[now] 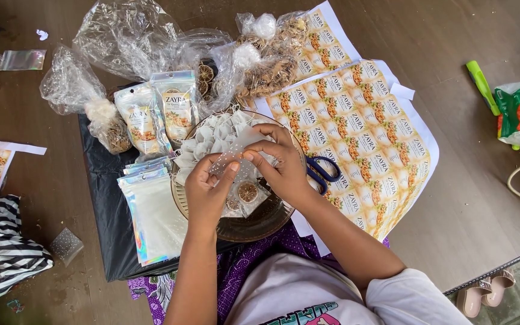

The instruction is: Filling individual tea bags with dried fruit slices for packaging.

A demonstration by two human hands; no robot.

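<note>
Here, left hand (207, 191) and right hand (282, 167) both pinching a small clear dotted sachet (231, 157) above the glass bowl (260, 224).

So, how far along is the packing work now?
Done: two filled pouches stand behind the glass bowl. In hand: the left hand and right hand hold a small clear dotted bag. Left: empty shiny pouches, tea bags and uncut label sheets.

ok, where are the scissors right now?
In the head view, the blue-handled scissors lie on the printed label sheet, just right of the right hand and beside the rim of the round glass bowl.
</note>
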